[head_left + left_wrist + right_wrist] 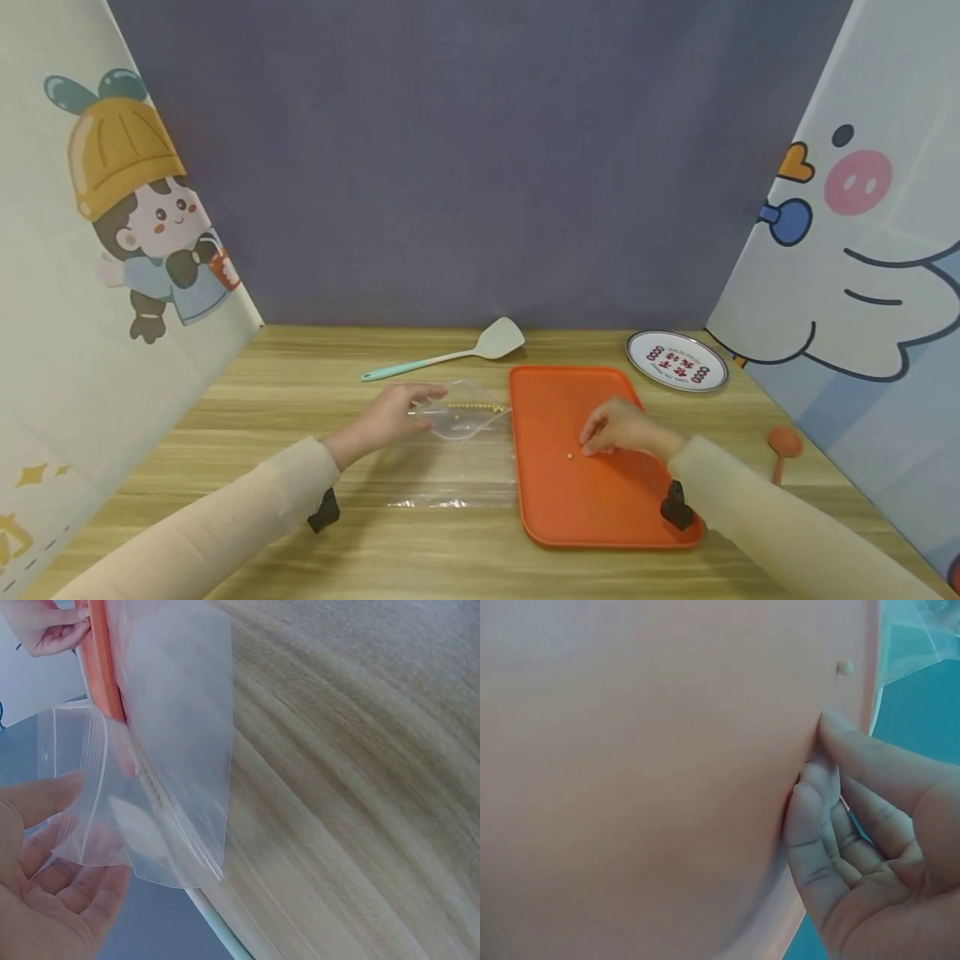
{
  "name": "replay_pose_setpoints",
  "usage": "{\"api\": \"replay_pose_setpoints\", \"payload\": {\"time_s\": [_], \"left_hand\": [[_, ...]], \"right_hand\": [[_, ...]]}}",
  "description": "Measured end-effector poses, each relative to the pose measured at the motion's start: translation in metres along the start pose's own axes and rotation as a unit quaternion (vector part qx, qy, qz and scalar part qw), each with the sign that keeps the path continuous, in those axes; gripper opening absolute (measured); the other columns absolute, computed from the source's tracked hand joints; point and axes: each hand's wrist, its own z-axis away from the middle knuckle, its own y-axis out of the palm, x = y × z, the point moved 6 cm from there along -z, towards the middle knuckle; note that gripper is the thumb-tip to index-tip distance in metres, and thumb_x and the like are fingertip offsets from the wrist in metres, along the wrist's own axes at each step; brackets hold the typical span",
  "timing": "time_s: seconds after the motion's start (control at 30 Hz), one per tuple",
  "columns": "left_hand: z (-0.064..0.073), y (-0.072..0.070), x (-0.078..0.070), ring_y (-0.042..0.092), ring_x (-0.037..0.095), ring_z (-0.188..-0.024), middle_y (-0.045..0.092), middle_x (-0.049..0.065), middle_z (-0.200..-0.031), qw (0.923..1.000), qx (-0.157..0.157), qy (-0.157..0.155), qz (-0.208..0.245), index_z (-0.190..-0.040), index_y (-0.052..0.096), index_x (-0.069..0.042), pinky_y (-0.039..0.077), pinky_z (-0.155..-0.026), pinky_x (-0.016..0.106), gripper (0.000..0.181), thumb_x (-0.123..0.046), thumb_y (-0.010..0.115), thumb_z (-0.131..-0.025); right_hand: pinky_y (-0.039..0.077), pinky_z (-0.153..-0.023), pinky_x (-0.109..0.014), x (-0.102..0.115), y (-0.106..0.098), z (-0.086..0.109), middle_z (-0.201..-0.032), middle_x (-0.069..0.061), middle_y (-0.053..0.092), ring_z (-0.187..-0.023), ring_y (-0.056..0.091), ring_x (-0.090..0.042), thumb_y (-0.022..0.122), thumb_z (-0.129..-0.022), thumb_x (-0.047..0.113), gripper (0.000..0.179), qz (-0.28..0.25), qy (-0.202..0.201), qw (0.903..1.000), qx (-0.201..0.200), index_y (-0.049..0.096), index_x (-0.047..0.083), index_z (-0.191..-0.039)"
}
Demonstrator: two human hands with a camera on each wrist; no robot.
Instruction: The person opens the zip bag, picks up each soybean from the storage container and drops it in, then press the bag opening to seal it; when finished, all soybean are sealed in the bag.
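Observation:
My left hand [390,417] holds the mouth of a clear zip-lock bag [459,431], thumb and fingers spread apart and the mouth gaping. In the left wrist view, the fingers [97,900] show partly through the bag's plastic [180,742]. A row of small yellow beans [476,407] lies in the bag. My right hand [622,427] is low over the orange tray [577,508], fingers bent and thumb near the index finger, nothing visible between them. One loose yellow bean [844,667] lies on the tray just beyond the thumb tip.
Behind the bag lies a white spatula [498,339] with a mint handle. An oval white plate [677,361] with red lettering is at the back right, and an orange spoon [784,442] lies near the right edge. Panels enclose the wooden table [300,379] at back and sides.

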Motion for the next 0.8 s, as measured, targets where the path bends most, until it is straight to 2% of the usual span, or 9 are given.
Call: {"api": "replay_pose_setpoints", "payload": {"time_s": [0.17, 0.37, 0.5, 0.63, 0.8], "left_hand": [[0.000, -0.001, 0.001, 0.061, 0.033, -0.112, 0.065, 0.011, -0.127, 0.9997, -0.002, -0.018, -0.015, -0.126, 0.063, -0.005, 0.052, -0.097, 0.048, 0.045, -0.005, 0.073, -0.082], [-0.002, -0.001, 0.003, 0.062, 0.032, -0.111, 0.065, 0.012, -0.127, 0.9996, -0.005, -0.019, -0.020, -0.127, 0.062, -0.003, 0.053, -0.095, 0.047, 0.046, -0.006, 0.073, -0.083], [-0.002, -0.002, 0.003, 0.062, 0.032, -0.111, 0.064, 0.013, -0.128, 0.9997, -0.006, -0.017, -0.017, -0.127, 0.061, -0.002, 0.054, -0.095, 0.047, 0.045, -0.007, 0.072, -0.084], [-0.002, -0.003, 0.002, 0.061, 0.034, -0.112, 0.063, 0.014, -0.129, 0.9998, -0.005, -0.015, -0.016, -0.128, 0.061, -0.002, 0.053, -0.095, 0.048, 0.046, -0.006, 0.072, -0.084], [-0.002, -0.003, 0.002, 0.060, 0.034, -0.113, 0.062, 0.013, -0.130, 0.9996, -0.005, -0.025, -0.011, -0.129, 0.060, -0.003, 0.053, -0.096, 0.049, 0.048, -0.005, 0.072, -0.082]], "right_hand": [[0.056, -0.054, -0.028, 0.001, -0.001, 0.000, -0.068, -0.006, 0.070, -0.055, 0.059, -0.010, 0.077, -0.076, 0.002, 0.010, -0.004, -0.001, 1.0000, -0.002, 0.072, -0.004, -0.082], [0.058, -0.059, -0.029, 0.013, -0.008, -0.003, -0.075, -0.011, 0.071, -0.062, 0.062, -0.012, 0.070, -0.083, 0.001, 0.016, -0.059, -0.006, 0.9982, 0.002, 0.068, -0.012, -0.092], [0.059, -0.065, -0.032, 0.027, -0.015, -0.008, -0.084, -0.013, 0.072, -0.068, 0.065, -0.013, 0.068, -0.086, 0.003, 0.021, -0.074, -0.010, 0.9972, -0.005, 0.066, -0.013, -0.099], [0.059, -0.075, -0.041, 0.045, -0.022, -0.014, -0.090, -0.011, 0.073, -0.074, 0.067, -0.016, 0.069, -0.087, 0.009, 0.024, -0.071, -0.010, 0.9971, -0.027, 0.068, -0.008, -0.103], [0.060, -0.077, -0.039, 0.072, -0.027, -0.022, -0.087, -0.006, 0.074, -0.078, 0.069, -0.020, 0.070, -0.087, 0.011, 0.022, -0.082, -0.029, 0.9952, -0.044, 0.070, -0.004, -0.103]]}}
